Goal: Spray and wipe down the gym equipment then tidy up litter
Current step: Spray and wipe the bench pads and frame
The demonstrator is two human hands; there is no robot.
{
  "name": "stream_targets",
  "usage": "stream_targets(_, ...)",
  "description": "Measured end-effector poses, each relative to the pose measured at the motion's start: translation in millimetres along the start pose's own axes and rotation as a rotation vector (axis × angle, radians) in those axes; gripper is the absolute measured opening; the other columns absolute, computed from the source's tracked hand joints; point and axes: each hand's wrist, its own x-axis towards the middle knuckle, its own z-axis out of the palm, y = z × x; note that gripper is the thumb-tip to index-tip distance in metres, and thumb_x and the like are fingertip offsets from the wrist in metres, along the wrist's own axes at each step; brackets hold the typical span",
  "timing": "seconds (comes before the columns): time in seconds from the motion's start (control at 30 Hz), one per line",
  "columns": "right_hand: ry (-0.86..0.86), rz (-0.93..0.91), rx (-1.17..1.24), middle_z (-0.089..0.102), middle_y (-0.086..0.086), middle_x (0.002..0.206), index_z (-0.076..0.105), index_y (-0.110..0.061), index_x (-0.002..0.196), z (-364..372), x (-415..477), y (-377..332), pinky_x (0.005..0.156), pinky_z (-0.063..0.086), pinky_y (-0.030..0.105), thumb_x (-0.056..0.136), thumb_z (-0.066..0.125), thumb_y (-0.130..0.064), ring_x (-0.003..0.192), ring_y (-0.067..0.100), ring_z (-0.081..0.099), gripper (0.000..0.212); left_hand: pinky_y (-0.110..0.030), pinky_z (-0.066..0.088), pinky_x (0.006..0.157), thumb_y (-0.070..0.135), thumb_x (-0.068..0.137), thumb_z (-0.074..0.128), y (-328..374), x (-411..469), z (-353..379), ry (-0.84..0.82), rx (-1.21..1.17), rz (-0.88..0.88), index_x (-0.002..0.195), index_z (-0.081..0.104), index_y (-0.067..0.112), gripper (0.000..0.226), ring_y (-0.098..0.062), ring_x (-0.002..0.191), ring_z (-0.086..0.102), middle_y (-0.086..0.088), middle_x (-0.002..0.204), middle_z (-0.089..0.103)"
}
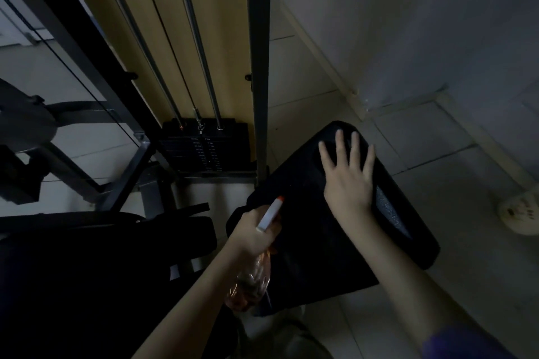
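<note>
- Left hand (253, 230) grips a spray bottle (256, 259), its white nozzle aimed at the black seat pad (315, 242).
- Right hand (348, 181) lies flat on the pad, fingers spread and straight.

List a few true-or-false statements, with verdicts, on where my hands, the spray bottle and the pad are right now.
1. The left hand grips the spray bottle. True.
2. The right hand is curled into a fist over the floor. False: it lies on the black pad with its fingers spread.
3. The bottle's white nozzle has a red tip. True.
4. The weight stack stands to the right of the pad. False: it stands to the left of the pad and beyond it.
</note>
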Motion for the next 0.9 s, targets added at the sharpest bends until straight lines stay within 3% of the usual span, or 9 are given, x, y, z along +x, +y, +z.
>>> stream_targets(0.07, -0.008, -0.024, 0.014, -0.014, 0.016, 0.157, -0.006, -0.020, 0.151, 1, 11, -10, 0.105, -0.020, 0.055, 0.095, 0.042, -0.032, 0.144, 0.039, -0.012, 0.075, -0.036, 0.051, 0.060, 0.018, 0.091, 0.057, -3, -1, -1, 0.002, -0.026, -0.014, 0.077, 0.056, 0.007, 0.018, -0.022, 0.061, 0.059, -0.007, 0.070, 0.058)
stream_targets(0.23, -0.057, -0.214, 0.053, -0.002, 0.011, 0.159, 0.007, -0.018, 0.152, 19, -11, -25, 0.104, -0.026, 0.051, 0.097, 0.040, -0.032, 0.146, 0.031, -0.004, 0.066, -0.022, 0.047, 0.052, 0.019, 0.092, 0.056, -2, -3, -4, 0.029, 0.074, 0.005, 0.073, 0.054, 0.010, 0.021, -0.011, 0.052, 0.057, -0.001, 0.065, 0.057)
stream_targets(0.37, -0.087, -0.228, 0.130, 0.037, 0.016, 0.149, 0.046, -0.008, 0.139, 25, -41, -17, 0.114, -0.006, 0.045, 0.071, 0.071, -0.015, 0.139, 0.032, 0.031, 0.073, -0.019, 0.047, 0.052, 0.018, 0.092, 0.057, 2, -1, -7, 0.039, 0.015, -0.001, 0.088, 0.058, -0.003, 0.021, -0.015, 0.057, 0.058, -0.006, 0.071, 0.058)
stream_targets(0.43, 0.018, -0.167, 0.112, 0.043, 0.017, 0.144, 0.052, -0.005, 0.133, 26, -38, -11, 0.116, -0.005, 0.044, 0.066, 0.070, -0.009, 0.135, 0.033, 0.038, 0.070, -0.023, 0.048, 0.053, 0.019, 0.091, 0.057, 2, 0, -11, 0.033, -0.027, -0.006, 0.087, 0.057, -0.001, 0.021, -0.017, 0.058, 0.058, -0.007, 0.072, 0.058)
stream_targets(0.5, 0.084, -0.094, 0.084, 0.032, 0.018, 0.151, 0.039, -0.006, 0.142, 15, -21, -3, 0.114, -0.011, 0.047, 0.074, 0.064, -0.013, 0.141, 0.033, 0.028, 0.073, -0.023, 0.046, 0.053, 0.021, 0.091, 0.057, 0, 2, -14, 0.029, 0.004, 0.012, 0.080, 0.056, 0.007, 0.018, -0.015, 0.055, 0.057, -0.005, 0.069, 0.058)
stream_targets(0.57, 0.034, -0.054, 0.022, 0.002, 0.018, 0.158, 0.008, -0.012, 0.152, 3, 4, -2, 0.112, -0.014, 0.051, 0.089, 0.050, -0.022, 0.146, 0.033, 0.002, 0.077, -0.023, 0.045, 0.054, 0.022, 0.092, 0.056, -3, 2, -16, 0.036, 0.070, 0.038, 0.076, 0.054, 0.012, 0.018, -0.015, 0.055, 0.057, -0.004, 0.068, 0.058)
stream_targets(0.63, -0.007, -0.061, -0.032, -0.013, 0.016, 0.157, -0.009, -0.016, 0.151, -5, 27, -7, 0.113, -0.010, 0.053, 0.096, 0.040, -0.027, 0.145, 0.033, -0.011, 0.074, -0.021, 0.046, 0.054, 0.021, 0.091, 0.056, -7, 2, -19, 0.043, 0.096, 0.046, 0.078, 0.054, 0.010, 0.017, -0.018, 0.058, 0.059, -0.006, 0.069, 0.060)
stream_targets(0.7, -0.016, -0.126, -0.018, -0.012, 0.015, 0.158, -0.007, -0.016, 0.151, 0, 43, -21, 0.114, -0.007, 0.053, 0.097, 0.037, -0.028, 0.145, 0.033, -0.010, 0.070, -0.019, 0.043, 0.053, 0.023, 0.087, 0.057, -12, 3, -22, 0.057, 0.066, 0.043, 0.077, 0.053, 0.011, 0.017, -0.018, 0.058, 0.056, -0.004, 0.068, 0.057)
stream_targets(0.9, -0.114, -0.355, 0.034, -0.005, 0.010, 0.159, 0.003, -0.015, 0.152, 26, 34, -65, 0.115, -0.011, 0.048, 0.102, 0.024, -0.037, 0.146, 0.028, -0.007, 0.058, -0.035, 0.052, 0.062, 0.031, 0.078, 0.052, -21, 7, -29, 0.079, 0.097, 0.023, 0.075, 0.055, 0.014, 0.018, -0.020, 0.060, 0.059, -0.004, 0.070, 0.059)
